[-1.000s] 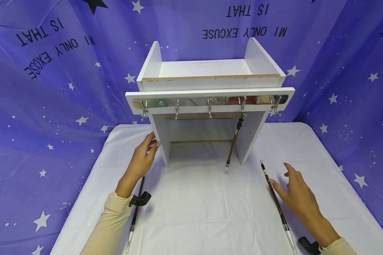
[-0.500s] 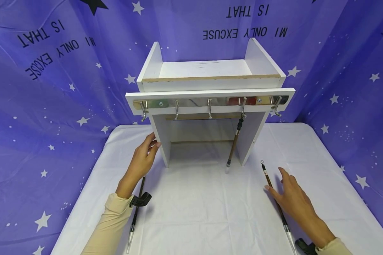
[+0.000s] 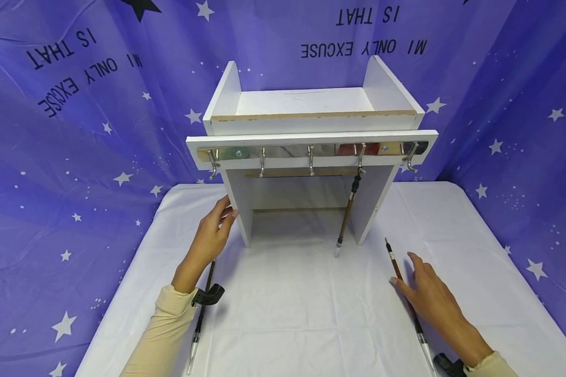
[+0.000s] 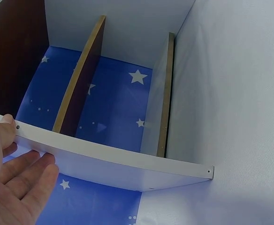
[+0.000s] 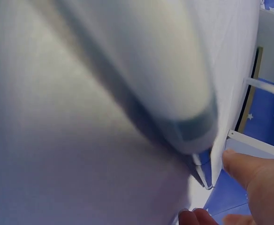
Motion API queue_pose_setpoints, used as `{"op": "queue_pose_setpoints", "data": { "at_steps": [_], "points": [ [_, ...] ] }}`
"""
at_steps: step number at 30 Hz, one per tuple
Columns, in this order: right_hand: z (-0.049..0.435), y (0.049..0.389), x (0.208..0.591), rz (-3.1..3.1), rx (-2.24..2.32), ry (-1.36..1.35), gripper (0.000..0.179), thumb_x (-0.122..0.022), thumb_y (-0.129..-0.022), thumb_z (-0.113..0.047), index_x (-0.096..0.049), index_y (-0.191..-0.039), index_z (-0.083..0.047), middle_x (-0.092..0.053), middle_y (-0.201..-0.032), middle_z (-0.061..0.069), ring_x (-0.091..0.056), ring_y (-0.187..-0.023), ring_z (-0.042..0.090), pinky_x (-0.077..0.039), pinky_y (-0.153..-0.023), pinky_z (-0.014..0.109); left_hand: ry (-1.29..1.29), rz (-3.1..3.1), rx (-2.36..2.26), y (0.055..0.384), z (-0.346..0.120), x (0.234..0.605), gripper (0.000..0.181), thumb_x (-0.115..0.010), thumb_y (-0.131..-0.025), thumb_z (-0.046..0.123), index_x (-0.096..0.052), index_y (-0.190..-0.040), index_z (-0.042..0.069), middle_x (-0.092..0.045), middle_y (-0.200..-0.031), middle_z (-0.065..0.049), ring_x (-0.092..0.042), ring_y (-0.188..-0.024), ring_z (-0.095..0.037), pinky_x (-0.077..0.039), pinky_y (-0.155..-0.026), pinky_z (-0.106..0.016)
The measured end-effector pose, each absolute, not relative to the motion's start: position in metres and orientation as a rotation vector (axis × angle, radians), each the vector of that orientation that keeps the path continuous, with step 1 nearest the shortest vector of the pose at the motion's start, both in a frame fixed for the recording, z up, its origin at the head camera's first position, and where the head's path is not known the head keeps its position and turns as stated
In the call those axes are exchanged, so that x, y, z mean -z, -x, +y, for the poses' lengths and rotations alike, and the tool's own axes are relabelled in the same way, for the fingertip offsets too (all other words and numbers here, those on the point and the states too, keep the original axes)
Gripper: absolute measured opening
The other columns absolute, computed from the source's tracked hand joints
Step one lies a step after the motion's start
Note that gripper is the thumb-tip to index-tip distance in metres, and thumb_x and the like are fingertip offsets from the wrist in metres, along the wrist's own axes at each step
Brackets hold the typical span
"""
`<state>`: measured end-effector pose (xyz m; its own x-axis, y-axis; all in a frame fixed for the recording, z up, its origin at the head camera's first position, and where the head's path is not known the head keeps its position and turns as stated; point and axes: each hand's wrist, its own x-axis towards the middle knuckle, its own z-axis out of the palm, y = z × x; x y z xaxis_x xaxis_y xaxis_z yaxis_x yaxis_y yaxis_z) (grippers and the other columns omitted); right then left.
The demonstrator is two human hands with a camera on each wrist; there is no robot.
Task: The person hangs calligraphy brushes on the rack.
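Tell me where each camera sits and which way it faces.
Head: on the head, facing forward and down at the white rack; left hand, right hand and sleeves show.
Left wrist: on that wrist, facing the rack's side panel; left fingers show.
Right wrist: on that wrist, facing along a blurred brush; right fingers show.
Both wrist views share the rack.

A purple-blue fabric backdrop (image 3: 273,36) hangs in soft folds behind and along both sides, scattered with white stars (image 3: 62,325) and upside-down black lettering (image 3: 363,49). A white cloth (image 3: 287,309) covers the desk, lightly creased, under even light.
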<state>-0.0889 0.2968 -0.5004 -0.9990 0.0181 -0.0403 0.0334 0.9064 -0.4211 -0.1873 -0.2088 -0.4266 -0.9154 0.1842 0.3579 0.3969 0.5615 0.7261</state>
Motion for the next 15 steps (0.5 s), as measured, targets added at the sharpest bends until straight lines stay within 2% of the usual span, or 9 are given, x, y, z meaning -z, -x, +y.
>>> {"op": "queue_pose_setpoints", "data": {
  "at_steps": [3,11,15],
  "points": [
    [0.2957,0.0885,0.5005,3.015,0.681,-0.026,0.086,-0.072,-0.101,-0.041,-0.028,-0.159,0.007,-0.053,-0.131,0.037,-0.062,-0.111,0.052,-0.054,-0.084,0.067,0.486,-2.55,1.278,0.1873,-0.2082,0.4264,0.05,-0.049,-0.115,0.026,-0.041,-0.161,0.011,-0.054,-0.155,-0.019,-0.06,-0.136,-0.038,-0.051,-0.111,-0.057],
    [0.2945,0.0873,0.501,3.03,0.678,0.045,0.077,-0.072,-0.102,-0.036,-0.036,-0.154,0.008,-0.059,-0.124,0.033,-0.066,-0.101,0.043,-0.055,-0.079,0.062,0.468,-2.555,1.304,0.1865,-0.2072,0.4249,0.05,-0.05,-0.114,0.024,-0.041,-0.161,0.011,-0.054,-0.155,-0.019,-0.06,-0.137,-0.038,-0.051,-0.111,-0.057],
    [0.2917,0.0877,0.5014,3.028,0.684,0.048,0.074,-0.073,-0.101,-0.032,-0.038,-0.153,0.009,-0.062,-0.114,0.027,-0.066,-0.094,0.037,-0.056,-0.076,0.058,0.465,-2.561,1.305,0.1861,-0.2074,0.4246,0.05,-0.05,-0.114,0.025,-0.04,-0.162,0.011,-0.054,-0.155,-0.019,-0.059,-0.137,-0.038,-0.051,-0.112,-0.057]
  ]
}}
